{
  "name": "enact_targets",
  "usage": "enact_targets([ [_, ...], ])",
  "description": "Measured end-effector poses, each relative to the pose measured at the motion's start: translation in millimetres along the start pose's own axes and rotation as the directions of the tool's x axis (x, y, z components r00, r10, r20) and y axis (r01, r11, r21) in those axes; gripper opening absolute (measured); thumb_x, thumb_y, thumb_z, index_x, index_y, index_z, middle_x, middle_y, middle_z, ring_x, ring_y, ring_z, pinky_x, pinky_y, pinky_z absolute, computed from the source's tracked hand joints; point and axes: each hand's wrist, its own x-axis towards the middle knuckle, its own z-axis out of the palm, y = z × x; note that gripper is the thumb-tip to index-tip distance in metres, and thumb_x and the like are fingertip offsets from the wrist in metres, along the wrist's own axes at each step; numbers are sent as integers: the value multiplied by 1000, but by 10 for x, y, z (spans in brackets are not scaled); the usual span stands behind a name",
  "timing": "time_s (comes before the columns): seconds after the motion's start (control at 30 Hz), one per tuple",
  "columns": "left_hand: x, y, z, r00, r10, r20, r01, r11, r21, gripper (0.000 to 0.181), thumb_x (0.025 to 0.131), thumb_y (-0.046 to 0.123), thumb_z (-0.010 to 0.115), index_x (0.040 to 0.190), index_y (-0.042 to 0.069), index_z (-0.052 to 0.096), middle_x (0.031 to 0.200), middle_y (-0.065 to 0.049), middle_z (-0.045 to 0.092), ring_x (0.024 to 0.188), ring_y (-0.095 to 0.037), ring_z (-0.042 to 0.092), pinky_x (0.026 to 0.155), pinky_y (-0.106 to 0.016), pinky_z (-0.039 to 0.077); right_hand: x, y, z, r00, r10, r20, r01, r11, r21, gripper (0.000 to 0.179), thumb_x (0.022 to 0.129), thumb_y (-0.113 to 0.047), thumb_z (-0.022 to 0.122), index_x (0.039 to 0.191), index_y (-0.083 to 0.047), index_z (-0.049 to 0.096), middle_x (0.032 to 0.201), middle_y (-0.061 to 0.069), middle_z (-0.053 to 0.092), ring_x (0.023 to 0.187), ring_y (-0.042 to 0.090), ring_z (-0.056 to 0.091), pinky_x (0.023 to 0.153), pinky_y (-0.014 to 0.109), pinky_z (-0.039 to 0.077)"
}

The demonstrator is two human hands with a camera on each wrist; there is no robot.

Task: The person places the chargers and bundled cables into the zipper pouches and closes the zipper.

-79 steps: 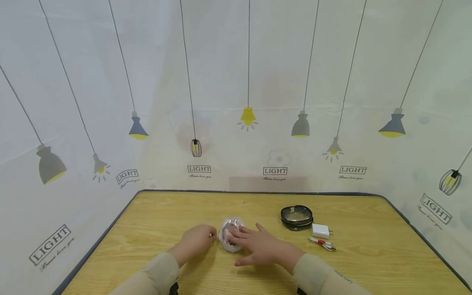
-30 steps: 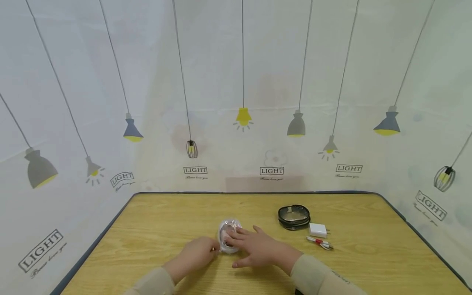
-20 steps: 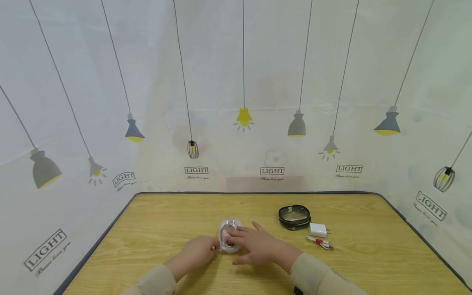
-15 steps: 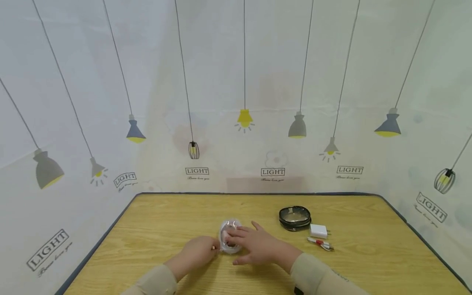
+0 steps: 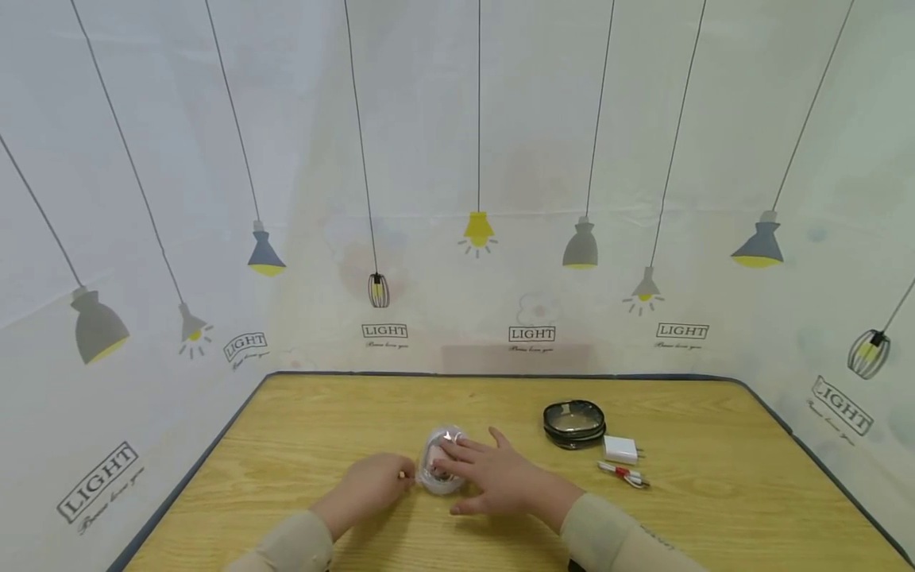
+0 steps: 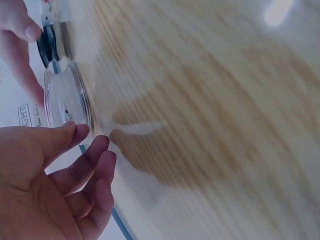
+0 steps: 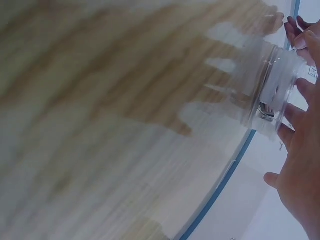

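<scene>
A small round clear zip pouch with a whitish rim lies on the wooden table. Through its wall in the right wrist view, something white with a silvery part shows; its kind is unclear. My left hand is at the pouch's left edge, where thumb and index finger pinch the small zip pull. Spread fingers of my right hand rest on top of the pouch and cover part of it. In the left wrist view the remaining left fingers are loosely curled.
To the right of the hands lie a black-rimmed clear round pouch, a white plug charger and a short white-and-red cable. A sheet printed with lamps surrounds the table, whose edge is dark blue.
My left hand first moved a little toward me along the pouch's edge, then shifted left. The pouch has slid slightly left too. My right hand has stayed on the pouch.
</scene>
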Motion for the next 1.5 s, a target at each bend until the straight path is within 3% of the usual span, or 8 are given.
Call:
enact_targets([
  [0.23,46,-62,-2,999,-30,-14,30,1000,-1,9,88,18,69,80,18,67,79,5,65,72,-16,60,63,-40,49,-48,-59,-36,1000,14,5,-14,1000,-19,73,90,-71,41,153,-36,30,159,1,23,144,23,24,107,67,17],
  [0.5,81,-75,-32,996,-93,12,93,995,-27,7,89,18,69,83,17,69,78,6,63,66,-11,51,59,-37,46,-136,-176,-60,1000,19,6,-18,999,-29,75,89,-72,41,152,-32,33,158,4,26,143,28,25,106,67,18],
  [0.87,106,-59,-21,996,-70,-48,70,998,-4,9,88,18,70,80,18,67,75,5,62,65,-13,52,59,-37,46,-227,-360,-131,1000,28,7,-28,995,-93,80,87,-74,44,150,-25,40,155,5,33,140,27,32,104,64,26],
  [1.27,235,-118,58,993,-101,-69,102,995,8,8,89,15,67,81,16,66,77,2,64,69,-16,57,61,-40,48,-163,-207,-90,1000,13,14,-12,999,-35,77,90,-69,45,154,-28,31,159,1,22,145,28,19,108,63,22],
  [1.5,321,-133,56,991,-129,-40,129,992,0,8,91,16,65,83,14,66,79,2,64,71,-15,57,65,-39,49,-67,-105,8,999,47,-11,-48,996,-76,79,90,-72,42,154,-29,29,161,0,18,146,27,14,108,64,19],
])
